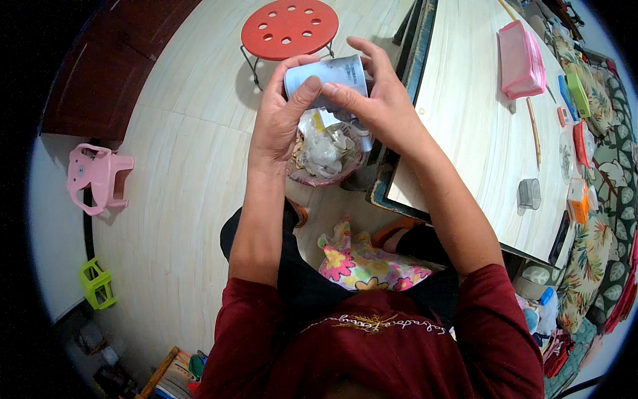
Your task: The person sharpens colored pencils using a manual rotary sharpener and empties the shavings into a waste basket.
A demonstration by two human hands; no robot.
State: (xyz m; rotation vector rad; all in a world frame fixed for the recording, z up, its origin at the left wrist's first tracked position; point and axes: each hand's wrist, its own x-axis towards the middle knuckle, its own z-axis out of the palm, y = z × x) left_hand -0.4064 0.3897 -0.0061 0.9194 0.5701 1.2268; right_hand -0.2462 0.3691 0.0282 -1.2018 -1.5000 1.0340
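Note:
Both my hands hold a light-blue cylindrical can [312,76] on its side, above a waste bin [325,179]. My left hand [282,110] wraps the can's left end, its thumb pressed along the near side. At the other end, my right hand [382,100] grips with its thumb on the near side and a finger raised past the end. Whether the can has a lid is hidden by my right fingers. Below the can, the bin is lined with a pinkish bag and filled with crumpled clear plastic [322,153] and other scraps.
A red round stool [289,30] stands beyond my hands. On the right, a pale table [465,133] bears a pink pencil case [520,60], a thin stick [533,133] and a small clear container [529,194]. To the left are a pink chair [100,176] and a green stool [98,284].

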